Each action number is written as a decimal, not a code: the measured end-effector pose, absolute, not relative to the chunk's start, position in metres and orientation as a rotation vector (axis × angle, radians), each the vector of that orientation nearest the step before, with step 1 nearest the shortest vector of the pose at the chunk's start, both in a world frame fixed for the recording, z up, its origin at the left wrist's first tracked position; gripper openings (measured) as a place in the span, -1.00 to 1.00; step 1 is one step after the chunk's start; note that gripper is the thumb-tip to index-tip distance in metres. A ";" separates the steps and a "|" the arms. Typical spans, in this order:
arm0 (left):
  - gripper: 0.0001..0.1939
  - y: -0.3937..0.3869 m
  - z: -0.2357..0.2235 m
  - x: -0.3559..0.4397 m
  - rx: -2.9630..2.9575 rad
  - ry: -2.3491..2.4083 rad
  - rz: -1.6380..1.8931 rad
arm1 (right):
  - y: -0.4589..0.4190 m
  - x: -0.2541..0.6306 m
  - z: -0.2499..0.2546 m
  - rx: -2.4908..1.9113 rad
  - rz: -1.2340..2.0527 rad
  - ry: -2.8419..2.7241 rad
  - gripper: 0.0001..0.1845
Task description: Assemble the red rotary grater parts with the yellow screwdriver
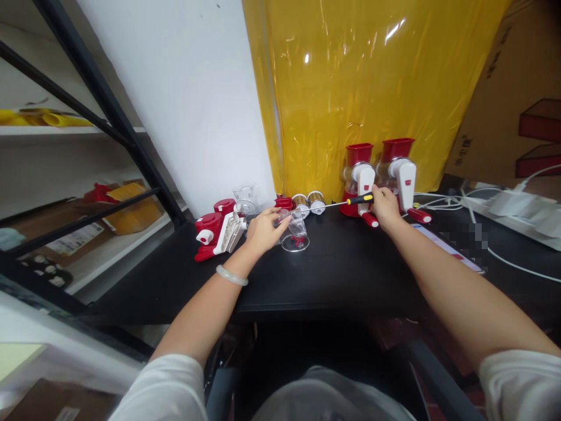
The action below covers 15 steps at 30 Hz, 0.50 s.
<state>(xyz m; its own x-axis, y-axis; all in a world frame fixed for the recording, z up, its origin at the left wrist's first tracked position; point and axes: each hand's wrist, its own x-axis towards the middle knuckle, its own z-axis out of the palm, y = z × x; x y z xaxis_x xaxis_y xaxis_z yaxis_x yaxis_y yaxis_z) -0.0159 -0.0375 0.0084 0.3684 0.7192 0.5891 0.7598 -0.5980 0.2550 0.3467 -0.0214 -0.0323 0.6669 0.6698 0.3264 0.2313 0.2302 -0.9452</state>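
Note:
My left hand (263, 231) is closed around a clear plastic cone-shaped part (295, 234) that rests on the black table (342, 269). A pale bangle sits on that wrist. My right hand (385, 206) grips a screwdriver (346, 202) with a yellow and black handle, its thin shaft pointing left toward two metal drums (308, 202). Just behind the right hand stand two red and white hand-crank grinders (380, 172).
A red and white grinder lies on its side (217, 234) at the table's left, with clear parts (245, 199) behind it. Yellow plastic sheeting (372, 88) hangs at the back. White cables (482, 204) and cardboard boxes (517, 105) crowd the right. A metal shelf (87, 193) stands left.

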 end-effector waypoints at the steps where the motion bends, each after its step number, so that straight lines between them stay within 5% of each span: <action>1: -0.65 -0.037 0.008 -0.016 -2.548 -1.380 -1.047 | -0.021 0.346 -0.032 -1.358 0.358 -0.821 -0.62; 8: -0.65 -0.037 0.007 -0.016 -2.543 -1.379 -1.037 | -0.022 0.339 -0.025 -1.163 0.426 -0.726 -0.86; 15: -0.64 -0.037 0.007 -0.016 -2.535 -1.380 -1.043 | -0.024 0.336 -0.024 -1.110 0.476 -0.750 -0.84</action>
